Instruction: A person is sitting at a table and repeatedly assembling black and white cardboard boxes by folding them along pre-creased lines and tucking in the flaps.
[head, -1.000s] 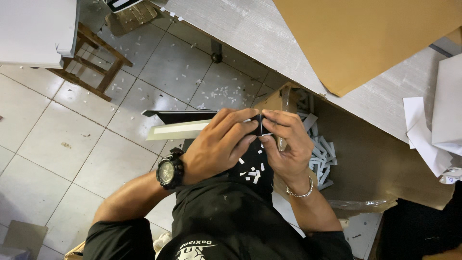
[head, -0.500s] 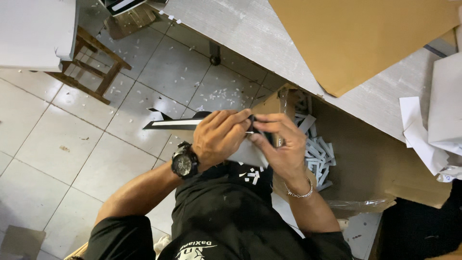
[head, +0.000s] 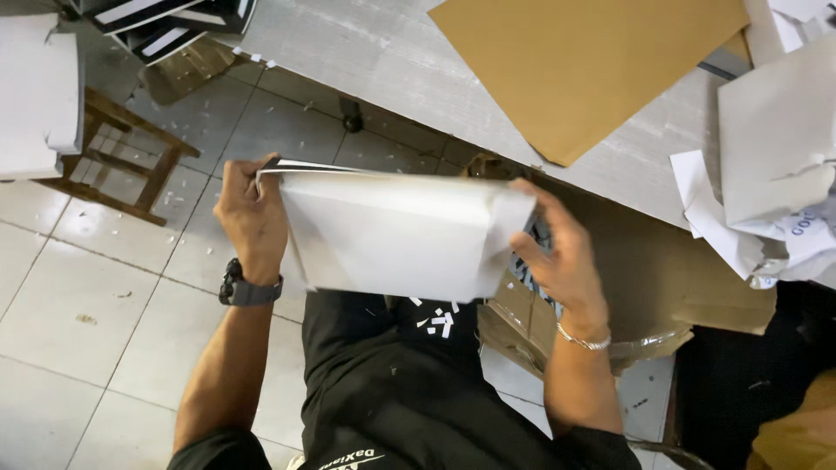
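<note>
- Head view, containers first: cardboard box (head: 514, 322) sits just under my right hand (head: 562, 261), open at the top, with small white paper strips (head: 533, 261) showing inside it behind my fingers.
- Head view, more strips: a few of the same white paper scraps (head: 440, 320) lie on my black shirt (head: 392, 383), below and between my two hands.
- Head view, the thing I hold: a white folded sheet (head: 396, 235) spans the gap between both hands, level in front of my chest, above my lap.
- Head view, left hand (head: 252, 213): closed on the left edge of the sheet, fingers wrapped over the top corner; a dark wristwatch (head: 246, 287) is on that wrist.
- Head view, right hand: spread fairly wide, the fingers pressed against the sheet's right end, where a flap is turned up; a thin bracelet (head: 582, 339) is on that wrist.
- Head view, the sheet's look: plain white and matte on the side facing me, with a crease running slantwise, and a thin black edge (head: 300, 164) showing along the top left.
- Head view, beyond my hands: a grey table (head: 409, 70) with a brown card sheet (head: 592, 65) lying on it, and crumpled white paper (head: 766, 183) off past my right hand.
- Head view, past my left hand: a wooden stool (head: 122, 161) on the tiled floor (head: 78, 313).
</note>
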